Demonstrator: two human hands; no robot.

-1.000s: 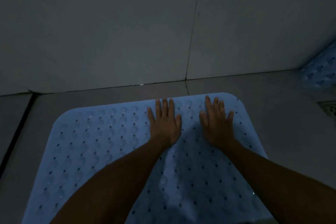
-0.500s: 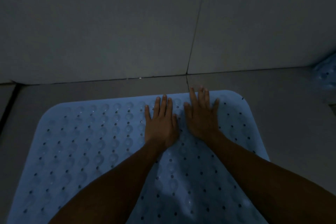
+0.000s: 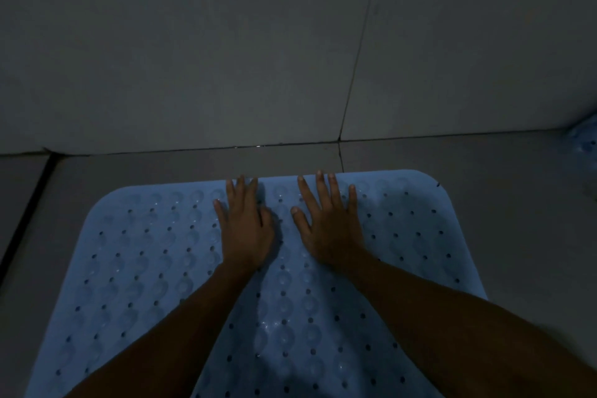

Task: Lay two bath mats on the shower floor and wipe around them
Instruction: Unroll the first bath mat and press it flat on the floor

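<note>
Right hand (image 3: pixel 329 229) slid rightward, left hand (image 3: pixel 247 229) flat, bath mat (image 3: pixel 145 268)

The shower floor (image 3: pixel 484 191) is grey tile, dim, with dark grout lines, and meets the tiled wall (image 3: pixel 193 58) along its far edge. A light blue bath mat (image 3: pixel 145 262) with rows of suction bumps and small holes lies flat on it, its rounded far edge near the wall. At the far right, part of a second blue mat (image 3: pixel 586 139) shows.
</note>
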